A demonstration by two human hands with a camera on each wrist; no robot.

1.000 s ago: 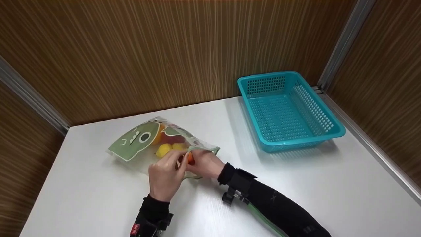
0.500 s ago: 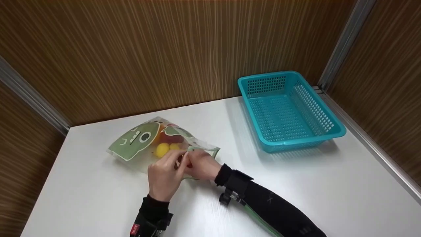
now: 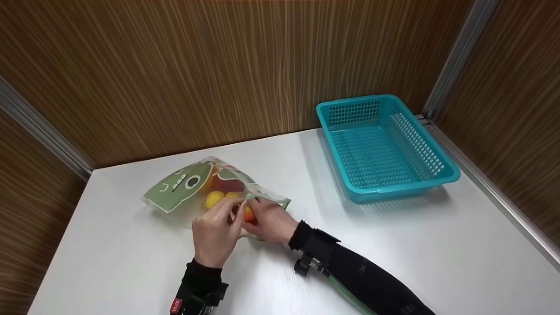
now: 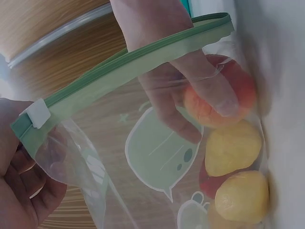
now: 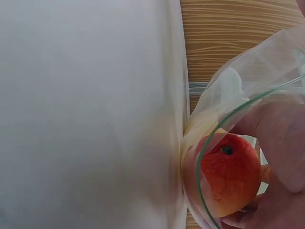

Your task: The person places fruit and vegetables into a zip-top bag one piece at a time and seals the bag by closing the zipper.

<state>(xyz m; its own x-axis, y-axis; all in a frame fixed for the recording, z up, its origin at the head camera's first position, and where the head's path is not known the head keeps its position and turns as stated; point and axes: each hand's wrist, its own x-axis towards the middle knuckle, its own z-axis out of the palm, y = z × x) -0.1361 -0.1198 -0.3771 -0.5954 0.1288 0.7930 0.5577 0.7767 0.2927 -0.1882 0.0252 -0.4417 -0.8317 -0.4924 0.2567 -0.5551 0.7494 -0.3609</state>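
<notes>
A clear zip bag with a green cartoon print lies on the white table. My left hand pinches its green-edged mouth, close to the white slider. Through that opening reaches my right hand, its fingers and thumb around a red-orange peach. The peach is inside the bag, low by the table. Past it sit two yellow lemons, with a dark red fruit and an orange fruit further in, partly hidden by the print.
A turquoise perforated basket stands at the back right of the white table. Wood-grain panels rise behind and at both sides, with metal strips at the corners.
The right hand pushed slightly deeper into the bag, then shifted back a little, and the peach shows again between the hands. The left hand moved slightly left, still pinching the bag's edge.
</notes>
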